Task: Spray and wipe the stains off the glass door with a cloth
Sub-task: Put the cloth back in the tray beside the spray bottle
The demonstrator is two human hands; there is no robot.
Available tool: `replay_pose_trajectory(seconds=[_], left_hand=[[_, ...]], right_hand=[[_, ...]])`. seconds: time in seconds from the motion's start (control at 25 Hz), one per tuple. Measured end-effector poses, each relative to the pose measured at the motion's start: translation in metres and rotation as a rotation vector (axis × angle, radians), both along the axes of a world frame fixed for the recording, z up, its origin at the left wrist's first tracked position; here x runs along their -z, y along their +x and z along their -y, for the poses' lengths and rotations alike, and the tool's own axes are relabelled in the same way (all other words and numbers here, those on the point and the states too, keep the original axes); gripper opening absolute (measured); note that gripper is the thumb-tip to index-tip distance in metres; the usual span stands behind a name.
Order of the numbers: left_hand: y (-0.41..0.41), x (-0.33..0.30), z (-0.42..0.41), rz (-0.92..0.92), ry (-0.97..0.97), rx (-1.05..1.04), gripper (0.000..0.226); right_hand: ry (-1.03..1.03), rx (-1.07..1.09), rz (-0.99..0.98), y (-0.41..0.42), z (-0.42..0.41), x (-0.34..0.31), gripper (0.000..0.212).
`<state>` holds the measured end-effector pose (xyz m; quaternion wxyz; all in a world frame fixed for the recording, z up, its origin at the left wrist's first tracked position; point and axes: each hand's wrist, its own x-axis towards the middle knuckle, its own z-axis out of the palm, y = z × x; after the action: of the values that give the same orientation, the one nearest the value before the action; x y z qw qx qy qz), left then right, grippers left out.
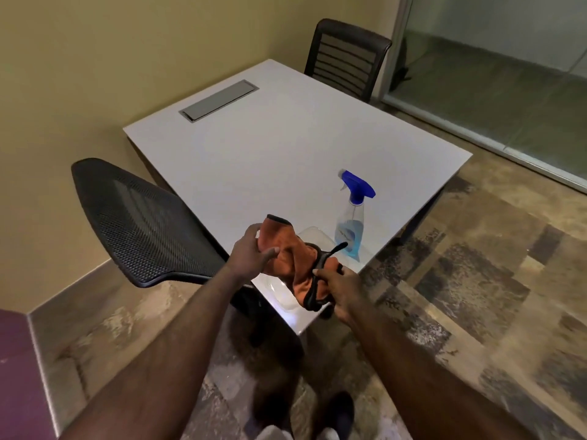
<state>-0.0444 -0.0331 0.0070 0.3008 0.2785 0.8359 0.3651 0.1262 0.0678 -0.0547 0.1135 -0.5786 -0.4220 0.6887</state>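
Note:
An orange cloth with a black hem (293, 260) hangs crumpled between both hands above the near corner of the white table (270, 147). My left hand (252, 254) grips its upper left part. My right hand (338, 292) pinches its lower right edge. A clear spray bottle with blue liquid and a blue trigger head (352, 214) stands upright on the table just behind the cloth, to the right. The glass wall or door (495, 71) fills the far right of the room, well away from both hands.
A black mesh chair (139, 220) stands left of the table's near corner, close to my left arm. A second dark chair (346, 58) is at the far side. A grey cable hatch (219, 100) is set into the tabletop. Mottled carpet covers the floor.

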Motion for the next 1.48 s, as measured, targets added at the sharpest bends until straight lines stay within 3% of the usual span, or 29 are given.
replay_pose_trajectory(seconds=[0.2, 0.32, 0.6, 0.8, 1.0, 1.08, 1.16, 1.32, 1.48], left_hand=[[-0.028, 0.020, -0.030, -0.192, -0.199, 0.205, 0.030], [-0.039, 0.031, -0.037, -0.221, -0.217, 0.270, 0.024], [-0.044, 0.054, -0.049, -0.266, -0.300, 0.389, 0.030], [-0.039, 0.065, -0.048, -0.270, -0.366, 0.454, 0.029], [-0.042, 0.072, -0.046, -0.305, -0.353, 0.364, 0.026], [-0.043, 0.075, -0.041, -0.310, -0.295, 0.311, 0.052], [-0.042, 0.075, -0.039, -0.344, -0.232, 0.261, 0.074], [-0.032, 0.067, -0.058, -0.491, -0.072, 0.306, 0.076], [-0.005, 0.053, -0.110, -0.410, -0.013, 0.341, 0.077]], right_hand=[[-0.081, 0.017, 0.116, -0.025, 0.004, 0.016, 0.053], [-0.100, 0.026, 0.143, -0.038, 0.010, 0.022, 0.048], [-0.288, 0.093, 0.061, -0.052, 0.005, 0.025, 0.010], [-0.369, 0.084, 0.028, -0.054, 0.003, 0.024, 0.018], [-0.345, 0.070, -0.032, -0.049, -0.004, 0.019, 0.028], [-0.255, 0.052, 0.010, -0.043, -0.008, 0.014, 0.021], [-0.036, 0.035, 0.099, -0.036, -0.016, 0.010, 0.016], [0.547, 0.073, 0.189, -0.023, -0.050, -0.003, 0.052], [0.690, 0.038, 0.229, -0.021, -0.098, -0.014, 0.076]])
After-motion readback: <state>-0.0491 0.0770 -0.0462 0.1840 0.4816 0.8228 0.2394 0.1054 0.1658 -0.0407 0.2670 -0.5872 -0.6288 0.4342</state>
